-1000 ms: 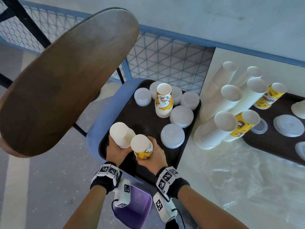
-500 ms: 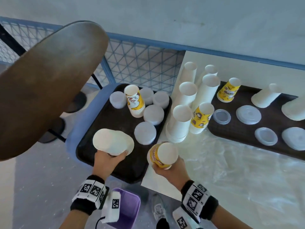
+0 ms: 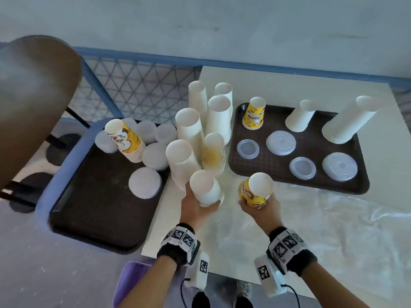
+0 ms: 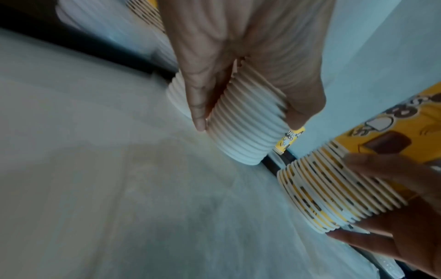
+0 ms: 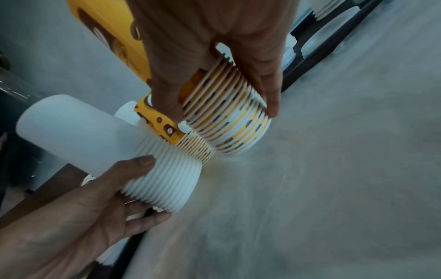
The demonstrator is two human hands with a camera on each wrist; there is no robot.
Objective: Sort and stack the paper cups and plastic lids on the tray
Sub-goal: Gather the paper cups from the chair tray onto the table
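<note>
My left hand (image 3: 206, 203) grips the base of a stack of white paper cups (image 3: 205, 187), held upside down just above the table's left part. The left wrist view shows thumb and fingers of that left hand (image 4: 248, 117) curled round the ribbed rims of the white stack (image 4: 243, 132). My right hand (image 3: 255, 204) grips a yellow printed cup stack (image 3: 255, 190) beside it, in front of the right tray (image 3: 355, 187). In the right wrist view the right hand (image 5: 222, 113) pinches the rims of the yellow stack (image 5: 229, 128), close to the white stack (image 5: 155, 169).
Tall white cup stacks (image 3: 191, 134) crowd the table's left edge. The right tray carries clear lids (image 3: 281, 142), a yellow stack (image 3: 254, 114) and white stacks (image 3: 349, 121). The left tray (image 3: 89, 218) holds white lids (image 3: 145, 182) and a yellow stack (image 3: 126, 141). A purple bin (image 3: 131, 281) sits below.
Both hands have carried their cup stacks rightward from the left tray to above the table. The view has turned right with them.
</note>
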